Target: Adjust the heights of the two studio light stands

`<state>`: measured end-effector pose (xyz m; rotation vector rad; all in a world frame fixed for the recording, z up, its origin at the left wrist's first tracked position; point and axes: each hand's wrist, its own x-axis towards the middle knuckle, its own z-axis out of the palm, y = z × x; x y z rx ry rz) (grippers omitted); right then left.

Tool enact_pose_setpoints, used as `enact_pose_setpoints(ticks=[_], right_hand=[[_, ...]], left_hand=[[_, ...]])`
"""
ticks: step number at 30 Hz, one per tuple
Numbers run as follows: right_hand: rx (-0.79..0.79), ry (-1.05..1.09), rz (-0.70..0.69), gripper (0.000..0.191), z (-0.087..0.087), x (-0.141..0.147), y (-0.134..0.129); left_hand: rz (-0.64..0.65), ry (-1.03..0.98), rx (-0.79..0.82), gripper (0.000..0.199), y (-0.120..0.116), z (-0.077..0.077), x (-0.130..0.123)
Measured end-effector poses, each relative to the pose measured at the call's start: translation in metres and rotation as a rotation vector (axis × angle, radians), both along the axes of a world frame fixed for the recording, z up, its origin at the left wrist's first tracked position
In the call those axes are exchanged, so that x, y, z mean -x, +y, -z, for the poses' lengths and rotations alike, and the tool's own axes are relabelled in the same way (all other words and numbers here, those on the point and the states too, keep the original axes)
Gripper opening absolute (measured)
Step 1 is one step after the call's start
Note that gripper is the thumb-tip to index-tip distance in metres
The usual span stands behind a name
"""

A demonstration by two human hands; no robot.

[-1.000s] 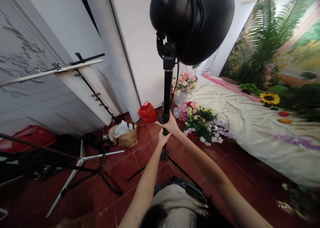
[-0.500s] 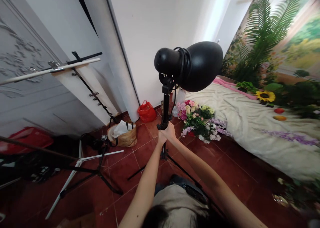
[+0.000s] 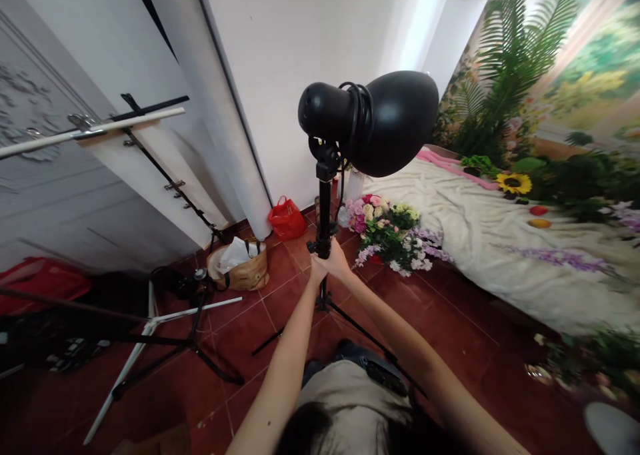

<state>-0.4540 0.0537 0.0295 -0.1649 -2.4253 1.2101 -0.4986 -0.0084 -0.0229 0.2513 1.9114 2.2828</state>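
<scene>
1. Since the earlier frames, the black bowl-shaped lamp head (image 3: 383,123) has dropped lower and smaller in view, away from the camera, while the grip stays at about the same height on the stand.
2. Both hands are closed around the black metal light-stand pole (image 3: 324,222), pressed close together. The right hand (image 3: 337,262) wraps it from the right, and the left hand (image 3: 317,273) sits just beside and slightly below, its fingers partly hidden.
3. The pole's long axis runs nearly upright through the grip. The lamp head lies above the hands, its open bowl pointing right, and a black cable is coiled at its neck.
4. Below the grip, thin black tripod legs (image 3: 325,303) spread over the dark red tile floor (image 3: 283,325), between the person's forearms.
5. On the right-hand side, a bunch of pink, white and purple artificial flowers (image 3: 385,238) lies on the tiles near the pole, before a cream blanket (image 3: 500,258).
6. On the left-hand side, a brown paper bag holding white paper (image 3: 237,268) and a red plastic bag (image 3: 287,219) stand on the floor, with a white-legged tripod stand (image 3: 150,335) farther out.
</scene>
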Motion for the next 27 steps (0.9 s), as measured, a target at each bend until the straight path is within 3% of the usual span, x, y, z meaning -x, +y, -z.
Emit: enact_pose_setpoints(ticks=[3, 8, 14, 22, 27], right_hand=[[-0.013, 0.094, -0.093, 0.060, 0.016, -0.019, 0.018], [-0.051, 0.175, -0.156, 0.047, 0.046, -0.051, 0.040], [-0.156, 0.064, -0.253, 0.049, 0.067, -0.053, 0.038], [-0.144, 0.032, -0.214, 0.052, 0.065, -0.022, 0.042], [0.008, -0.007, -0.205, 0.047, 0.052, -0.004, 0.051]], left_hand=[[0.035, 0.047, -0.010, 0.027, -0.001, 0.009, 0.001], [0.024, 0.075, 0.058, 0.024, -0.001, 0.019, 0.004], [0.012, 0.063, 0.102, 0.020, 0.000, 0.026, 0.008], [0.030, 0.094, 0.024, 0.019, 0.001, 0.026, 0.010], [0.019, 0.031, 0.074, 0.021, 0.001, 0.022, 0.008]])
